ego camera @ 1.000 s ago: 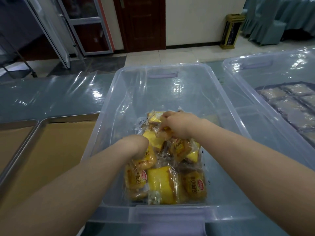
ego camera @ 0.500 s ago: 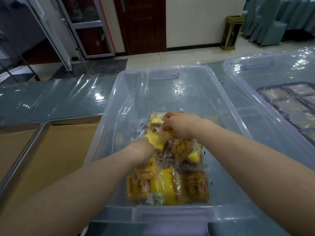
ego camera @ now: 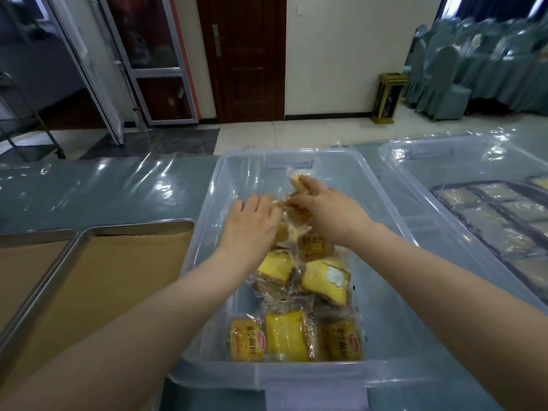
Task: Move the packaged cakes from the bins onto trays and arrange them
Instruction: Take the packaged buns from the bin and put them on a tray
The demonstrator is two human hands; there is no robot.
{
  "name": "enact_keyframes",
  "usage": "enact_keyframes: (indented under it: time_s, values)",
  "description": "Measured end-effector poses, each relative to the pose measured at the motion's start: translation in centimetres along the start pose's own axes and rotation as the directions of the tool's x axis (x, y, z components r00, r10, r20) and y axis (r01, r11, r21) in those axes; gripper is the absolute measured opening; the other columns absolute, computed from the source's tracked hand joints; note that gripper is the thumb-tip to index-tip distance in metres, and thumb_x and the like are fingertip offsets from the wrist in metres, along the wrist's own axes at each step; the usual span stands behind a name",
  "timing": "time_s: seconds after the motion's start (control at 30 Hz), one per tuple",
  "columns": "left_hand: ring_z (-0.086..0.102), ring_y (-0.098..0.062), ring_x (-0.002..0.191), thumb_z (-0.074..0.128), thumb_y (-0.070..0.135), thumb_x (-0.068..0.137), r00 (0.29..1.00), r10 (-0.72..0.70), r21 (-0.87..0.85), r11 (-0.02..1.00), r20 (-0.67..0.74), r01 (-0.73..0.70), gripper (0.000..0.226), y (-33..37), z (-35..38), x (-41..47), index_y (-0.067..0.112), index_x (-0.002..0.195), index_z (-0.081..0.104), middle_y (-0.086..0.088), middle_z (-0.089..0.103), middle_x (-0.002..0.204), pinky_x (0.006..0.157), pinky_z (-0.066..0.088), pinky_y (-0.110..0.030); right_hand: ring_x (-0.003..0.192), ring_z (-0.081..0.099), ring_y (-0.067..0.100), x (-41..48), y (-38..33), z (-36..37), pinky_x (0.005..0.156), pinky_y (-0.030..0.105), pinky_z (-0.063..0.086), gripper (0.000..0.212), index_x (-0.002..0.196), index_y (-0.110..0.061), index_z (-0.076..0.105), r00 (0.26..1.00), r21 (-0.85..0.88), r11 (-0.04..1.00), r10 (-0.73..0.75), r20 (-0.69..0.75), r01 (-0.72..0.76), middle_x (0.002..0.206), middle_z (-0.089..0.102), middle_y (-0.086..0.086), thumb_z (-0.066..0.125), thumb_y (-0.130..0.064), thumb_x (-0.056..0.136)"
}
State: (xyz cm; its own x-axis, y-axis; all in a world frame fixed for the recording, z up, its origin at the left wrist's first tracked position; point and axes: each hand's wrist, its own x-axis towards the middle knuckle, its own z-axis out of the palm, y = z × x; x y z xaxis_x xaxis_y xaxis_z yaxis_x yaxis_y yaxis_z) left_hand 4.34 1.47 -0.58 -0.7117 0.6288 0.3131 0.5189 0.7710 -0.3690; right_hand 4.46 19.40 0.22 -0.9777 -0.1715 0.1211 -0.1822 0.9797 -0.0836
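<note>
Since earlier frame: both hands shifted up-frame toward far end of bin (ego camera: 220, 185). Right hand (ego camera: 335, 215) pinches one packet. Left hand (ego camera: 252, 225) on pile, grasp blurred, cannot tell. Packaged cakes (ego camera: 286, 335) mid-bin: judged light, soft, crushable, film slippery. Take by wrapper edges. Tray (ego camera: 89, 232) centre left.

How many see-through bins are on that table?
2. The middle bin holds the packaged cakes; the right bin is partly cut off. More may sit out of view.

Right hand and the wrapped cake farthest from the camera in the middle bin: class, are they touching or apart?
Touching. The head view shows the right hand curled round that wrapped cake, with no gap between them.
</note>
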Motion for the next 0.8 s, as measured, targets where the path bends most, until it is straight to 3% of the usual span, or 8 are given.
enact_keyframes:
  time_s: [0.1,0.27,0.4,0.6,0.7,0.8]
  values:
    - [0.053,-0.031,0.098,0.063,0.003,0.070,0.972,-0.058,-0.077,0.996,-0.226,0.042,0.034,-3.0,-2.4,-1.0,0.010,0.102,0.055,-0.013,0.053,0.118,0.075,0.040,-0.038,0.124,0.046,0.033,-0.8,-1.4,-2.6,0.086,0.043,0.051,0.060,0.136,-0.038,0.045,0.988,0.097,0.995,0.008,-0.152,0.007,0.158,0.010,-0.003,0.060,-0.009,0.085]
    - [0.051,-0.036,0.103,0.067,0.011,0.074,0.900,-0.233,-0.276,0.952,-0.369,0.134,0.029,-9.0,-5.6,-5.0,0.008,0.099,0.053,-0.018,0.051,0.120,0.082,0.041,-0.046,0.131,0.039,0.024,-1.4,-7.3,-5.7,0.094,0.040,0.047,0.060,0.131,-0.040,0.050,0.952,0.288,0.952,-0.012,-0.305,0.104,0.155,0.017,-0.009,0.068,-0.011,0.082]
    - [0.048,-0.036,0.107,0.068,0.019,0.075,0.847,-0.401,-0.389,0.884,-0.347,0.259,0.029,-14.6,-6.5,-11.7,0.011,0.098,0.051,-0.017,0.047,0.124,0.088,0.040,-0.046,0.129,0.038,0.017,-0.7,-15.3,-6.4,0.090,0.027,0.040,0.056,0.130,-0.042,0.050,0.923,0.356,0.913,-0.054,-0.381,0.201,0.152,0.023,-0.011,0.069,-0.015,0.084]
    - [0.048,-0.028,0.103,0.073,0.019,0.074,0.752,-0.593,-0.478,0.770,-0.289,0.423,0.028,-23.1,-5.5,-27.3,0.015,0.092,0.053,-0.010,0.052,0.119,0.082,0.040,-0.036,0.115,0.032,0.000,0.5,-32.0,-3.4,0.086,0.023,0.037,0.064,0.129,-0.050,0.046,0.917,0.401,0.853,-0.194,-0.349,0.334,0.150,0.018,-0.021,0.069,-0.013,0.082]
    - [0.043,-0.020,0.103,0.072,0.020,0.076,0.696,-0.680,-0.509,0.694,-0.231,0.509,0.026,-27.8,-4.4,-36.8,0.017,0.094,0.052,-0.006,0.051,0.119,0.079,0.036,-0.029,0.121,0.037,0.005,0.3,-41.5,-0.3,0.089,0.021,0.037,0.066,0.128,-0.050,0.046,0.912,0.469,0.792,-0.260,-0.318,0.390,0.151,0.018,-0.019,0.069,-0.009,0.081]
    - [0.048,-0.028,0.100,0.074,0.017,0.075,0.629,-0.764,-0.479,0.610,-0.145,0.631,0.027,-32.1,-3.2,-46.0,0.013,0.092,0.054,-0.009,0.052,0.114,0.079,0.041,-0.037,0.116,0.032,-0.001,-0.2,-50.9,3.3,0.080,0.013,0.036,0.069,0.128,-0.053,0.043,0.897,0.489,0.753,-0.353,-0.264,0.440,0.152,0.014,-0.024,0.068,-0.008,0.082]
